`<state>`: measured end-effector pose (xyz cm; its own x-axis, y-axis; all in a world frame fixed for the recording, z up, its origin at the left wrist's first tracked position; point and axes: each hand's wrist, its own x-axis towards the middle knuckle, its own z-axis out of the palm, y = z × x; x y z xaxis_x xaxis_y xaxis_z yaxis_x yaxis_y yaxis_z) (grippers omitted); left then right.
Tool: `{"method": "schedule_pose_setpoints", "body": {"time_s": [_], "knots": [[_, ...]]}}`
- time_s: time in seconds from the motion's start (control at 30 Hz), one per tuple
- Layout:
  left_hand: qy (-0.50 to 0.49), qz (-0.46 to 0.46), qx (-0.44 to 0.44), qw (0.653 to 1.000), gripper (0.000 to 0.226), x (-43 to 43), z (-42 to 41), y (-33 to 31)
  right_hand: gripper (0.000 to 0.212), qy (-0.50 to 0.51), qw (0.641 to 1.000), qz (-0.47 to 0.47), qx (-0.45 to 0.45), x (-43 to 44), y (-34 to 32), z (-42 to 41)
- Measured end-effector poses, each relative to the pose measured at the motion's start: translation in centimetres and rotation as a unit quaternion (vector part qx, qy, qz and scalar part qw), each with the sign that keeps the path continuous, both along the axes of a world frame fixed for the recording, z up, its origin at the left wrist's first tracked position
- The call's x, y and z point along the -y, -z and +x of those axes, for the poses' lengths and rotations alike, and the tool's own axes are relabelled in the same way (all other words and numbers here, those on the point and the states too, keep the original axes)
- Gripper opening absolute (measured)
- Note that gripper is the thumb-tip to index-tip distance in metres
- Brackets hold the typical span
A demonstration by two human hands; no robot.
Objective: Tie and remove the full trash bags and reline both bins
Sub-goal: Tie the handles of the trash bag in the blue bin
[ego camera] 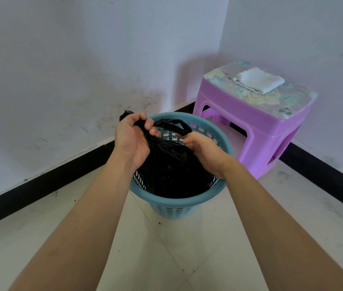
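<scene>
A black trash bag (pixel 170 169) sits inside a blue perforated bin (pixel 176 203) on the tiled floor near the room's corner. My left hand (pixel 132 139) is closed around the bag's gathered top at the bin's far left rim, with a twisted end poking out behind my fingers. My right hand (pixel 204 152) grips the bag's other handle loop, which arches between the two hands above the bin's opening. Only one bin is in view.
A purple plastic stool (pixel 258 122) stands close behind the bin on the right, with a folded white cloth (pixel 258 79) on top. White walls with a black baseboard (pixel 61 177) meet in the corner behind. Pale floor tiles lie in front.
</scene>
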<state>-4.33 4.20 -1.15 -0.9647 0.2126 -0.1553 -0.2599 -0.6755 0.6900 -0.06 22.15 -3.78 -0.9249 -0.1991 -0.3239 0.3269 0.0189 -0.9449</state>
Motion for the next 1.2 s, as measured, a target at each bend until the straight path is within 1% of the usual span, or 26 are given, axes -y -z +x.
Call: {"method": "schedule_pose_setpoints", "body": {"time_s": [0.03,0.07,0.1,0.13,0.17,0.2,0.23,0.3,0.33,0.4,0.47,0.53,0.6,0.7,0.73,0.8,0.83,0.87,0.9,1.0,1.07,1.17,1.2], "knots": [[0.002,0.003,-0.004,1.0,0.02,0.0,0.0,0.0,0.048,0.0,1.0,-0.022,-0.017,0.2,-0.2,0.0],[0.006,0.005,-0.007,1.0,0.02,-0.1,0.1,0.0,0.047,0.005,0.999,-0.02,-0.044,0.5,-0.4,0.0],[0.013,0.004,-0.008,1.0,0.021,-0.2,0.2,0.0,0.045,0.031,0.997,0.007,-0.072,0.8,-0.3,-0.3],[0.024,-0.002,-0.008,1.0,0.023,-0.4,0.2,0.1,0.041,0.077,0.992,0.033,-0.099,1.3,-0.4,-0.4],[0.037,-0.015,-0.009,0.999,0.027,-0.7,0.2,0.1,0.035,0.13,0.983,0.033,-0.125,1.8,-0.4,-0.6],[0.047,-0.036,-0.012,0.998,0.032,-1.0,0.2,0.2,0.03,0.179,0.974,0.002,-0.142,2.2,-0.5,-0.8],[0.051,-0.062,-0.018,0.997,0.038,-1.3,0.3,0.1,0.026,0.222,0.964,-0.051,-0.14,2.5,-0.9,-0.9],[0.04,-0.087,-0.025,0.995,0.047,-1.7,0.3,-0.3,0.024,0.285,0.933,-0.186,-0.114,2.5,-1.8,-1.3],[0.025,-0.073,-0.022,0.997,0.049,-1.8,0.2,-0.6,0.026,0.302,0.915,-0.244,-0.106,2.3,-2.5,-1.4],[-0.009,0.003,0.004,1.0,0.051,-2.0,0.3,-1.4,0.029,0.326,0.875,-0.345,-0.097,2.0,-3.6,-1.7],[-0.038,0.073,0.031,0.996,0.049,-2.2,0.3,-1.9,0.032,0.345,0.83,-0.432,-0.077,1.6,-4.4,-1.7],[-0.083,0.102,0.064,0.989,0.047,-2.2,0.4,-1.7,0.032,0.393,0.801,-0.448,-0.05,0.5,-4.6,-1.4],[-0.134,0.071,0.107,0.983,0.045,-1.3,0.4,-1.0,0.031,0.461,0.79,-0.402,-0.029,-1.9,-3.6,-1.0],[-0.195,-0.059,0.145,0.968,0.042,1.2,0.3,0.4,0.028,0.549,0.779,-0.302,0.007,-5.8,-1.5,0.2],[-0.21,-0.088,0.149,0.962,0.041,1.9,0.2,0.5,0.026,0.576,0.772,-0.269,0.022,-6.8,-1.1,0.7],[-0.231,-0.117,0.151,0.954,0.04,2.8,-0.1,0.4,0.022,0.617,0.751,-0.233,0.039,-8.4,-0.7,1.6],[-0.237,-0.125,0.15,0.952,0.039,3.0,-0.2,0.3,0.021,0.627,0.746,-0.219,0.042,-8.9,-0.7,1.8],[-0.239,-0.134,0.146,0.951,0.038,3.0,-0.3,0.2,0.02,0.63,0.75,-0.198,0.042,-9.2,-0.7,1.9],[-0.24,-0.145,0.136,0.95,0.037,3.0,-0.2,0.2,0.021,0.626,0.761,-0.167,0.038,-9.4,-0.7,1.8],[-0.226,-0.198,0.087,0.95,0.038,2.7,0.1,0.4,0.022,0.586,0.808,-0.058,0.006,-8.9,-0.6,1.6],[-0.202,-0.214,0.062,0.954,0.039,2.4,0.3,0.2,0.023,0.552,0.833,-0.021,-0.025,-8.2,-1.0,1.5],[-0.131,-0.179,0.02,0.975,0.035,0.4,1.0,-0.9,0.025,0.472,0.872,0.05,-0.123,-6.9,-2.4,1.0],[-0.107,-0.185,-0.001,0.977,0.033,-0.5,1.4,-1.3,0.026,0.435,0.883,0.083,-0.156,-6.2,-3.1,0.9]]}}
